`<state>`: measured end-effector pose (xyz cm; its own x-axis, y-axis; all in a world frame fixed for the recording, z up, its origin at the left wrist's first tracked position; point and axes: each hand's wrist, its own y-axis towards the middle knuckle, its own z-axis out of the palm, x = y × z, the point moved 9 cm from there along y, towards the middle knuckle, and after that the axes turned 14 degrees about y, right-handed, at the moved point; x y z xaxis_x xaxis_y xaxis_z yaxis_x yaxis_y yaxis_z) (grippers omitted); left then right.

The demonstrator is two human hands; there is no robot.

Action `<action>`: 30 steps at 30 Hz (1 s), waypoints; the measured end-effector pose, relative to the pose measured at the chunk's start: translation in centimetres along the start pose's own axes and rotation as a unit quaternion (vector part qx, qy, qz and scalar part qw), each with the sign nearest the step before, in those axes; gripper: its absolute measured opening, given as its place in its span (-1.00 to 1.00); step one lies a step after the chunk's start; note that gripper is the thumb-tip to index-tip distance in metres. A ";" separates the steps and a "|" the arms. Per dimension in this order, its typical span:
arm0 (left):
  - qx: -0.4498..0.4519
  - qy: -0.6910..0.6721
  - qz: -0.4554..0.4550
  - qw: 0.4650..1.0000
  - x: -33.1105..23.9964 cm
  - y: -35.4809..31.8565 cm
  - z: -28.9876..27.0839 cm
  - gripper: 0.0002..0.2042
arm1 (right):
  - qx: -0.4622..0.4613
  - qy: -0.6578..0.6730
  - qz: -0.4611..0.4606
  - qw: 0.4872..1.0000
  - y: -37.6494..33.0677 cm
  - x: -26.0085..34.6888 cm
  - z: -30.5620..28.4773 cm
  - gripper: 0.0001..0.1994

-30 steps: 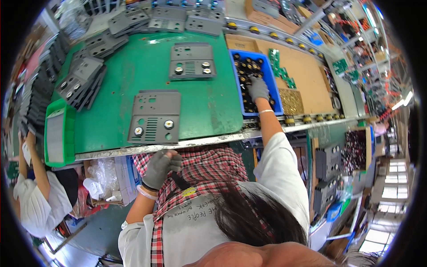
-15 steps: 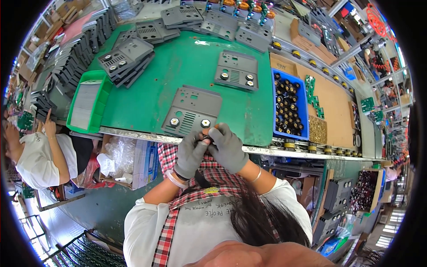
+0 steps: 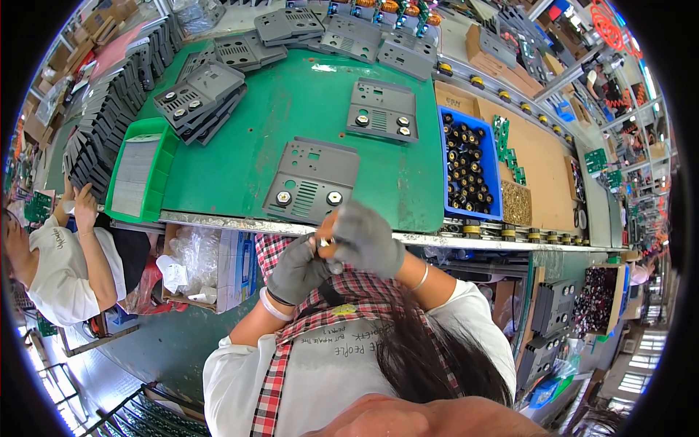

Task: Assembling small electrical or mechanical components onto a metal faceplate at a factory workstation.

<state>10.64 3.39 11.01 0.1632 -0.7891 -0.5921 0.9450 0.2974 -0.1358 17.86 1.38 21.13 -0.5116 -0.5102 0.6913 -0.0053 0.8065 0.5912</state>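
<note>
In front of me at the bench edge, my gloved left hand [image 3: 298, 271] is closed, its bare fingertips pinching a small brass-and-dark fitting [image 3: 325, 242]. From the other side my right hand [image 3: 368, 242], slightly blurred, has its fingers closed around the same fitting and hides most of it. Just beyond the hands lies a grey metal panel [image 3: 320, 164] with slots and holes. Two round fittings with bright hex nuts [image 3: 283, 197] sit in its near part. Farther right rests a similar grey panel [image 3: 380, 98] carrying three such fittings.
A blue bin [image 3: 472, 164] of black-and-brass fittings stands right, beside a tray of small brass pieces [image 3: 517, 202] and green circuit boards [image 3: 502, 138]. Stacked grey panels [image 3: 200, 95] and a green bin [image 3: 142, 171] are left. A co-worker [image 3: 73, 269] sits at far left.
My hands have drawn slightly down and toward me, off the panel's near edge. The right hand has turned over the fitting. The co-worker's hands have moved up to the stacked grey parts.
</note>
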 end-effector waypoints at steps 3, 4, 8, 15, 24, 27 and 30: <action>-0.073 -0.016 0.053 0.996 0.2 0.5 -3.5 -0.64 | -0.061 -0.135 0.178 0.973 -3.3 -7.1 -2.9 -0.74; -0.073 -0.019 0.055 0.996 0.2 0.7 -3.4 -0.64 | -0.093 -0.052 0.207 0.973 -4.1 -6.6 -3.1 -0.74; -0.047 0.068 0.010 0.997 1.5 0.4 -2.5 -0.68 | -0.006 -0.147 0.072 0.987 -2.4 -1.4 0.3 -0.77; -0.026 0.025 0.008 0.999 1.8 0.3 -3.2 -0.67 | 0.054 -0.162 0.020 0.985 -3.1 -2.1 1.8 -0.73; -0.098 0.033 0.014 0.995 2.5 -0.2 -5.7 -0.66 | -0.079 -0.149 -0.021 0.985 -2.2 -4.2 -0.4 -0.72; -0.081 -0.002 -0.024 0.996 4.7 0.0 -7.7 -0.69 | 0.050 -0.017 0.299 0.953 -1.4 -13.3 1.1 -0.72; -0.112 -0.043 -0.046 0.992 5.7 -0.4 -9.0 -0.71 | 0.060 0.017 0.282 0.957 -2.0 -13.3 2.4 -0.72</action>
<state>8.69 3.62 0.59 0.1121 -0.8585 -0.5004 0.8721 0.3264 -0.3645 22.62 7.25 9.79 -0.4340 0.0098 0.9009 0.1647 0.9839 0.0687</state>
